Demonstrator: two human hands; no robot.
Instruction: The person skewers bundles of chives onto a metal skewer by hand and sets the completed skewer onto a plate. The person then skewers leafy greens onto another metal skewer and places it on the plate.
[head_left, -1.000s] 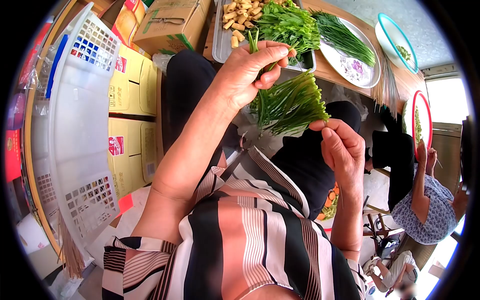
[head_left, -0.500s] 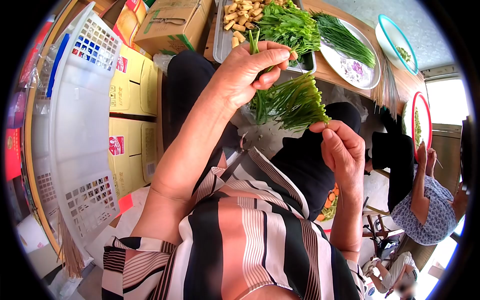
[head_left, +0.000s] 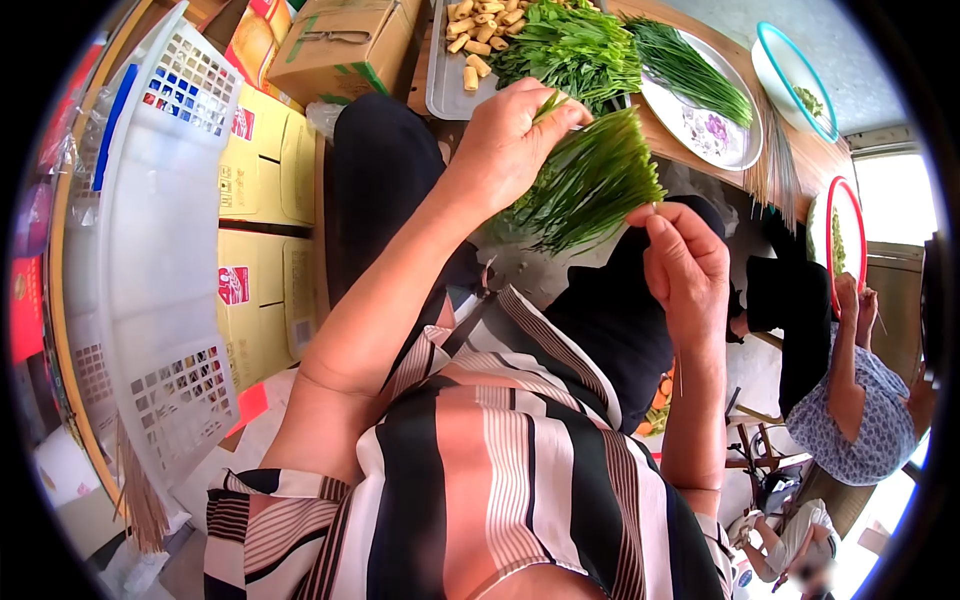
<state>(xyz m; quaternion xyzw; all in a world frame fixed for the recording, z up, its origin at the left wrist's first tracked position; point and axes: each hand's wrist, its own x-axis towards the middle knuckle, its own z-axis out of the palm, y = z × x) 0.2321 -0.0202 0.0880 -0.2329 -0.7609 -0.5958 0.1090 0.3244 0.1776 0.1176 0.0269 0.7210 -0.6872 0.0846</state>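
A fan of green chives (head_left: 595,180) hangs side by side between my hands, their cut ends in a row along a thin skewer that is mostly hidden. My left hand (head_left: 520,135) is closed at the upper end of the row, with a few chive stalks pinched between thumb and fingers. At the lower end my right hand (head_left: 685,260) pinches the skewer (head_left: 681,380), whose thin tail shows below the palm. Beyond my hands, leafy greens (head_left: 575,45) and short tan rolls (head_left: 480,30) lie on a metal tray (head_left: 443,95).
On the wooden table, a white plate (head_left: 735,150) holds more chives, beside loose skewers (head_left: 775,165) and a teal-rimmed bowl (head_left: 780,80). A co-worker (head_left: 855,420) sits at right near a red-rimmed bowl (head_left: 862,240). Cartons (head_left: 265,285) and a white plastic basket (head_left: 160,290) stand at left.
My left hand has moved from above the row down against its upper end. The chive row has risen and spread into a fuller fan; my right hand has moved slightly up.
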